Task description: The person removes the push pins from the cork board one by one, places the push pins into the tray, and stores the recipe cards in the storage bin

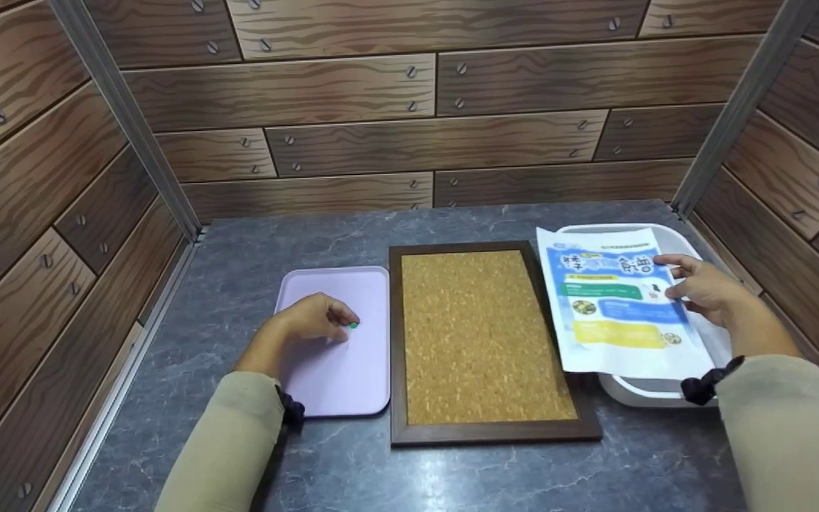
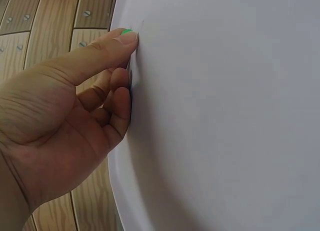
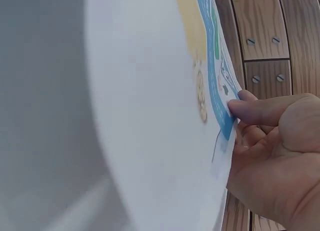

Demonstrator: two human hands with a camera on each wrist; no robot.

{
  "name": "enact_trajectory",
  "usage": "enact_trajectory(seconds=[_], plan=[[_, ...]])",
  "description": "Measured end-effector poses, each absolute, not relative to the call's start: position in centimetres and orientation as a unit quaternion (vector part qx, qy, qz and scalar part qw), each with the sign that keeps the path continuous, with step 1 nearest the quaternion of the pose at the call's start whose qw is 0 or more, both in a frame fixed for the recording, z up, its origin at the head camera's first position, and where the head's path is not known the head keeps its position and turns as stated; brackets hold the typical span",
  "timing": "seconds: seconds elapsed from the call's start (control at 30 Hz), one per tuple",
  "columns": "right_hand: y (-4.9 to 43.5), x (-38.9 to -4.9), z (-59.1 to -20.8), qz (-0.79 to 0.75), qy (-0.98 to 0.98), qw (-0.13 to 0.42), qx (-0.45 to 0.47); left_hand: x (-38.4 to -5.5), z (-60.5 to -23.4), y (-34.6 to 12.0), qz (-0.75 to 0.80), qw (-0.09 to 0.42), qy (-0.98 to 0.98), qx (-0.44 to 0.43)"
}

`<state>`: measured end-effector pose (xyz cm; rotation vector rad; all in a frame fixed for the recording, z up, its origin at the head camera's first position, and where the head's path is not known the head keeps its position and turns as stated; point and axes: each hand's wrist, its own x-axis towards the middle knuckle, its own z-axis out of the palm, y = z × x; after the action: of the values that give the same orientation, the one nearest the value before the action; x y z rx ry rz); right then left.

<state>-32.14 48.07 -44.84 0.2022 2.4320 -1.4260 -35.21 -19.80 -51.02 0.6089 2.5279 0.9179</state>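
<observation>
My left hand [image 1: 317,316] is over the lilac tray [image 1: 338,395], pinching a small green push pin [image 1: 354,325] between thumb and fingertips. In the left wrist view only a bit of the green pin [image 2: 127,31] shows past the thumb. On the other side, my right hand [image 1: 708,288] pinches the right edge of a printed paper sheet [image 1: 623,359]. That sheet lies over the white tray [image 1: 626,396], hiding much of it, and its left edge overlaps the frame of the cork board. In the right wrist view the paper [image 3: 150,116] bends away from the thumb.
Between the two trays a cork board [image 1: 484,341] with a dark brown frame lies flat on the grey marbled table [image 1: 324,469]. Wood-patterned walls [image 1: 352,85] enclose the table at the back and both sides, with metal posts at the corners.
</observation>
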Motion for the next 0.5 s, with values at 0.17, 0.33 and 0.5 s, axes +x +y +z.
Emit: enact_trajectory(seconds=[0.17, 0.33, 0.5], plan=[[48.6, -32.1, -44.9, -0.442, 0.88, 0.159, 0.076, -35.1, -51.0, -19.9, 0.316, 0.195, 0.903, 0.216], [49.2, -32.2, -45.2, -0.405, 0.898, 0.153, 0.078, -34.9, -50.9, -20.0, 0.31, 0.201, 0.905, 0.209], [49.6, -32.4, -45.5, -0.341, 0.929, 0.138, 0.05, -34.9, -50.9, -20.1, 0.306, 0.208, 0.905, 0.208]])
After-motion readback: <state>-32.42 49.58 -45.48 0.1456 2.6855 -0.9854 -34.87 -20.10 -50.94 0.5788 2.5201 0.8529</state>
